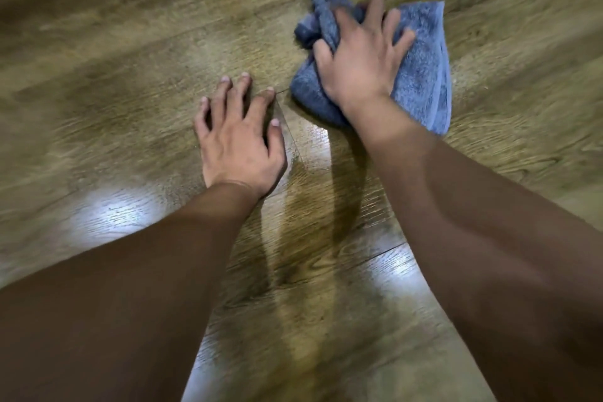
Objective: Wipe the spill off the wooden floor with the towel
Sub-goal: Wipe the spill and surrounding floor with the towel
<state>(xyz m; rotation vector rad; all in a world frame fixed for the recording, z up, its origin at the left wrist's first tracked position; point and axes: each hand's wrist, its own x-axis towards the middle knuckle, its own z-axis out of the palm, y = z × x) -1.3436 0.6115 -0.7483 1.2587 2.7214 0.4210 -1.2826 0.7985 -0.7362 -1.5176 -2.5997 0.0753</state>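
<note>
The blue towel (421, 75) lies on the wooden floor (130, 91), far right of centre, under the right hand (359, 62), whose spread fingers press and partly gather its bunched left end. The left hand (239, 140) rests on bare boards, fingers splayed, holding nothing. The cloth looks soft, light and limp; the bunch offers the best hold. Its long axis runs near to far.

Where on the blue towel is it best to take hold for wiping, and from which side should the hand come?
Probably the bunched folds at the far left of the towel, taken from above. They rise in a thick clump that fingers can close on, while the right part lies flat on the floor. The right hand already presses there.
</note>
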